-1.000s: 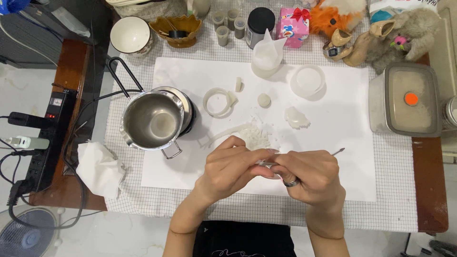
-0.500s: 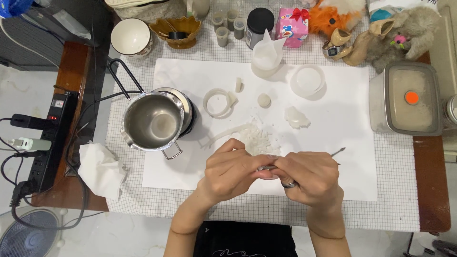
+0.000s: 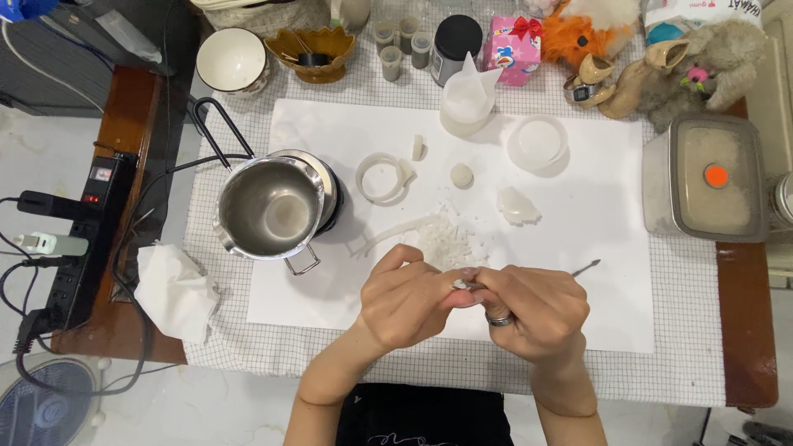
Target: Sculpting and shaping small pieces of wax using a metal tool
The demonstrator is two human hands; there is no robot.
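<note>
My left hand (image 3: 405,297) and my right hand (image 3: 529,310) meet over the white paper sheet (image 3: 578,231) near the table's front. The left fingers pinch a small white piece (image 3: 459,283) between them. A thin metal tool is gripped in my right hand; its tip (image 3: 586,267) sticks out to the right, its other end touches the white piece. Just beyond the hands lies a pile of white shavings (image 3: 442,239). How the piece is shaped is hidden by my fingers.
A steel pot (image 3: 268,211) stands left of the hands. On the paper lie a white ring (image 3: 380,177), a small ball (image 3: 461,175), a white chunk (image 3: 518,205), a round lid (image 3: 537,142) and a funnel cup (image 3: 467,103). A lidded container (image 3: 714,177) sits right, a tissue (image 3: 175,289) left.
Both hands stay in place over the paper; the fingers have shifted only slightly around the white piece.
</note>
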